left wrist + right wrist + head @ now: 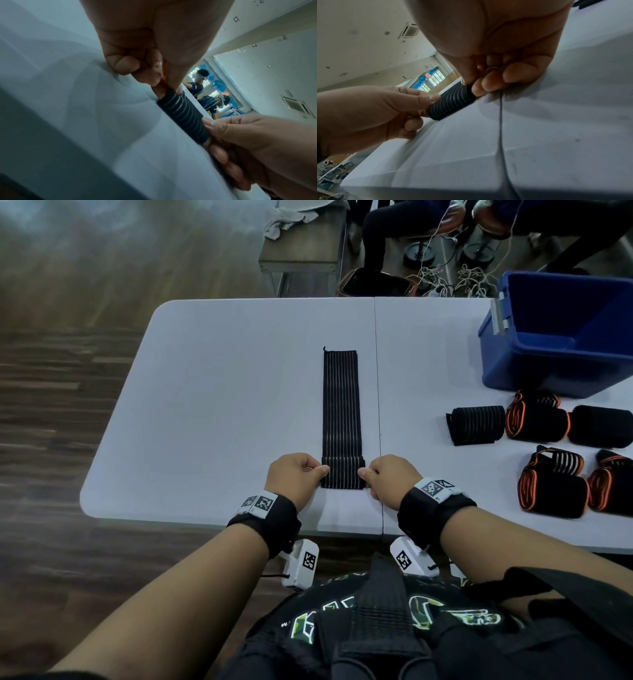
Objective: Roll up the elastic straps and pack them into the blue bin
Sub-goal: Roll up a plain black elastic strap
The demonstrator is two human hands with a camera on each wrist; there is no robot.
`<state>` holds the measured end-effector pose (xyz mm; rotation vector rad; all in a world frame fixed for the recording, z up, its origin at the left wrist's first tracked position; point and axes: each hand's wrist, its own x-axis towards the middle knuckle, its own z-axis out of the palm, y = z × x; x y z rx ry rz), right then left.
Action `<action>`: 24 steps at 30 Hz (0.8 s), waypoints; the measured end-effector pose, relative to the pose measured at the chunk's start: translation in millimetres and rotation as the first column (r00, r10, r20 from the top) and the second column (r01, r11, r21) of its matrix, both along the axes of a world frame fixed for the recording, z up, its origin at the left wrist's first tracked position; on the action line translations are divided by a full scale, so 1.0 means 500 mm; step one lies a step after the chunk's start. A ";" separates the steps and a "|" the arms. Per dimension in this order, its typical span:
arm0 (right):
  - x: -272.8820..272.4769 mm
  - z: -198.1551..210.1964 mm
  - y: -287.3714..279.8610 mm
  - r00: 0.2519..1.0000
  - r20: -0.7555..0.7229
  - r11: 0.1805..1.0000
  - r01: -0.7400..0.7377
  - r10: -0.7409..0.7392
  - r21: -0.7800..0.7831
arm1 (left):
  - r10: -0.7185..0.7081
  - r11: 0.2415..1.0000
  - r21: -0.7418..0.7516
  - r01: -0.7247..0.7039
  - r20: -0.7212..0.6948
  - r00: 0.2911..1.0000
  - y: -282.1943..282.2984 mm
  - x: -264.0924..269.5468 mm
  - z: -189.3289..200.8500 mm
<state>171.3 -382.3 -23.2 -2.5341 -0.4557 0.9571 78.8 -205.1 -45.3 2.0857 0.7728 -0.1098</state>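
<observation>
1. Head view: the fingers of the left hand (297, 478) and of the right hand (394, 478) are curled and pinch the two ends of a small started roll at the near end of the long black elastic strap with thin pale stripes (340, 405). The strap lies flat at the middle of the frame on the white folding surface (222, 392), running straight up toward its far edge.
2. Same view: the roll is only a few turns thick. The strap looks light, soft and stretchy, so I judge it will spring loose unless both ends stay pinched and the roll is kept square to the stripes.
3. Same view: the dark blue plastic bin (561, 337) stands at the upper right, and five rolled black straps, some edged in orange (534, 422), lie just below it at the right. The surface's near edge is close under the wrists; open room lies to the left and ahead, along the strap.
4. Left wrist view: the thumb and fingertips (171, 75) nip the roll's (184, 116) end at centre frame, and the right hand holds the other end at lower right.
5. Right wrist view: the right fingers (489, 82) pinch the roll's end just beside the surface's centre seam (500, 121); the left hand grips the opposite end at the left of the frame.
</observation>
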 end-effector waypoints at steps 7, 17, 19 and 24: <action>-0.008 0.004 -0.005 0.983 0.170 0.995 -0.077 0.064 0.070 | -0.179 0.963 0.207 0.171 0.023 0.984 -0.012 -0.008 0.013; -0.003 0.014 -0.013 0.958 0.177 0.973 -0.229 0.225 0.004 | -0.358 0.900 0.251 0.356 -0.042 0.933 0.016 -0.019 -0.012; 0.003 0.013 -0.012 0.957 0.168 0.971 -0.238 0.238 -0.020 | -0.350 0.909 0.230 0.348 -0.031 0.936 0.019 -0.014 -0.007; 0.009 0.006 -0.008 0.981 0.145 0.991 -0.134 0.128 0.030 | -0.296 0.939 0.169 0.301 -0.051 0.954 0.018 0.002 0.008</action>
